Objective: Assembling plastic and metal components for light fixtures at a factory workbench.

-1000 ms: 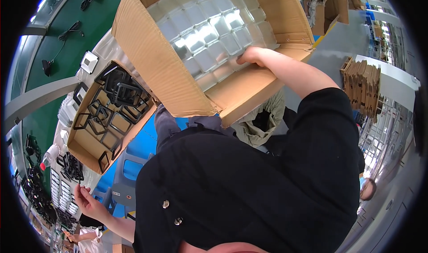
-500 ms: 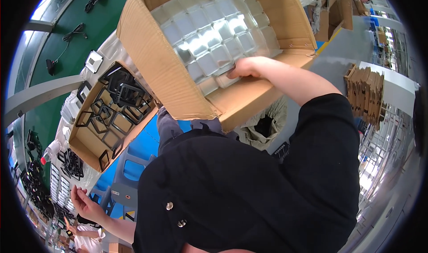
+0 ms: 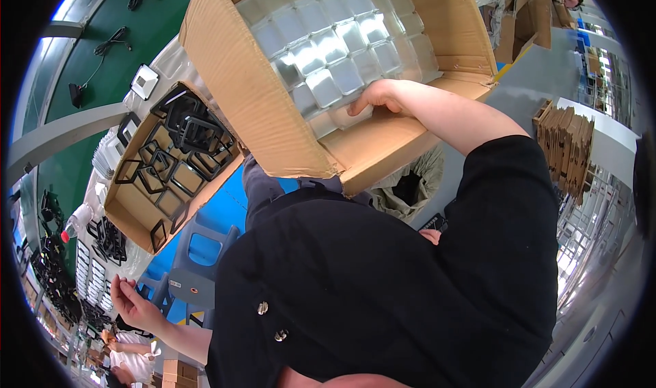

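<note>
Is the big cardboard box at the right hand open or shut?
Open: its top is uncovered, clear gridded plastic shows inside the cardboard box, and the right hand reaches in.

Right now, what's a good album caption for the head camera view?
Right hand in a cardboard box, at rows of clear squares; left hand held aside.

- Large open brown cardboard box [image 3: 249, 91]: matt, faintly ribbed walls
- Clear, rounded-square plastic pieces [image 3: 345, 77] in rows: smooth, glossy, mirroring bright light
- Smaller low brown cardboard box [image 3: 135, 217]: matt paper surface
- Black, squarish, plastic-looking frames [image 3: 181, 115]: smooth, slight sheen
- Dark green tabletop [image 3: 164, 26]: smooth, low sheen
- Blue-grey plastic stool [image 3: 201, 279]: smooth, mostly matt
- Black short-sleeved shirt [image 3: 383, 285]: matt cloth; round metallic-looking buttons [image 3: 263, 308], shiny
- Stacked brown cardboard sheets [image 3: 566, 145]: matt, rough-edged
</note>
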### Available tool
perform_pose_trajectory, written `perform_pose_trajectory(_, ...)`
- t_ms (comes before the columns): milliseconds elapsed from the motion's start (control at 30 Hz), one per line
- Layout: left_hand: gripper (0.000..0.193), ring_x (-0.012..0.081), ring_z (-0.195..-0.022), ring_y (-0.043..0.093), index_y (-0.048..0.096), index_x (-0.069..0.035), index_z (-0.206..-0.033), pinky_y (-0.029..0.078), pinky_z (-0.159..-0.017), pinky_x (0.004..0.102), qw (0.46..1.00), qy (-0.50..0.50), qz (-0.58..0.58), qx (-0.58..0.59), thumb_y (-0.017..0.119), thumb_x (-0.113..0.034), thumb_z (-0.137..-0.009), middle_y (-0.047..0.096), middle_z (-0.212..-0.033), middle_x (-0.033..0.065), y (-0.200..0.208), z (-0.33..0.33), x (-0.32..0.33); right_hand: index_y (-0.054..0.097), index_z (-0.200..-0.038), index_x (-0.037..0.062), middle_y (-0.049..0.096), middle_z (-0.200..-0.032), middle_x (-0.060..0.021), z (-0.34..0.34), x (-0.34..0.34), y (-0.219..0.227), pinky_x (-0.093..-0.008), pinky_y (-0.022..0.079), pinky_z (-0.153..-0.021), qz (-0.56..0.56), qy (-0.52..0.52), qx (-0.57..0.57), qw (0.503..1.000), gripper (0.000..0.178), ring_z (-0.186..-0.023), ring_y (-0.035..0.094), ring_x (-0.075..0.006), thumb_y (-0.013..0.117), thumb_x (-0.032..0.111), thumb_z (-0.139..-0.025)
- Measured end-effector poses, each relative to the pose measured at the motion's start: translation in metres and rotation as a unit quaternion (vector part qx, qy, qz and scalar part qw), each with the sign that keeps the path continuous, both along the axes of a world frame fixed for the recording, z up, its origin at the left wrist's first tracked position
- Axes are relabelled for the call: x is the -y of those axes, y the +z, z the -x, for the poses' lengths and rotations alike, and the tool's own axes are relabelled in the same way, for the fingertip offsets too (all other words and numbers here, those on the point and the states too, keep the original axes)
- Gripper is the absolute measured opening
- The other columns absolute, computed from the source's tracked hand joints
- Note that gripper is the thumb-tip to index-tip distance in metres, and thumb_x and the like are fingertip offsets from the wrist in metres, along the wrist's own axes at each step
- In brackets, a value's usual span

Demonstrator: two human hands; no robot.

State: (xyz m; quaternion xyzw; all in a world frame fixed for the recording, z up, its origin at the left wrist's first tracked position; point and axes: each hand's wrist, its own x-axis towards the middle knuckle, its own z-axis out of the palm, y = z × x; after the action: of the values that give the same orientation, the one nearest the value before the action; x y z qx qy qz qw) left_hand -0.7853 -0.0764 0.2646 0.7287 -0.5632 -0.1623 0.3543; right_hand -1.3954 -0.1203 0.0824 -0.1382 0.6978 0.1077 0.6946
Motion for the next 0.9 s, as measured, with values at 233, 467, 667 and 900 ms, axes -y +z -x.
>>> perform_pose_trajectory(233,0.022,0.0108,-0.083,0.059,0.061,0.001,-0.115,0.048,-0.076,0.0223,0.999,-0.032,-0.005,0.011,0.052,-0.008,-0.097,0.064,-0.098,0.0074,0.001,0.015,0.015,0.043,-0.138,0.0011,0.051,-0.127,-0.0161,-0.008,0.007,0.017,-0.0406,0.038,-0.094,-0.017,0.038,-0.052,0.998,0.089,-0.110,0.049,-0.0279,0.086,0.033,-0.066)
perform_pose_trajectory(467,0.022,0.0109,-0.082,0.058,0.060,0.001,-0.115,0.048,-0.076,0.0223,0.999,-0.036,-0.003,0.012,0.052,-0.008,-0.097,0.063,-0.097,0.0069,0.004,0.022,0.017,0.049,-0.133,0.0026,0.050,-0.135,-0.0152,0.027,0.006,0.076,-0.0382,0.033,-0.103,0.077,0.092,0.095,0.988,0.077,-0.128,0.041,-0.0264,0.084,0.029,-0.069)
perform_pose_trajectory(667,0.021,0.0101,-0.081,0.058,0.060,0.002,-0.115,0.048,-0.075,0.0217,0.998,-0.061,0.005,0.001,0.052,-0.006,-0.097,0.063,-0.097,0.0066,0.000,0.019,0.020,0.050,-0.132,0.0019,0.053,-0.133,-0.0123,-0.034,0.011,0.055,-0.0372,0.029,-0.106,0.057,0.192,0.052,0.978,0.073,-0.126,0.044,-0.0242,0.082,0.029,-0.072)
perform_pose_trajectory(900,0.021,0.0099,-0.080,0.058,0.061,0.002,-0.114,0.048,-0.074,0.0218,1.000,-0.012,0.013,-0.011,0.053,-0.006,-0.096,0.064,-0.096,0.0068,0.000,0.018,0.009,0.067,-0.108,0.0021,0.063,-0.110,-0.0114,-0.069,0.013,0.069,-0.0363,0.043,-0.087,0.124,0.177,0.010,0.976,0.051,-0.099,0.055,-0.0230,0.084,0.032,-0.070)
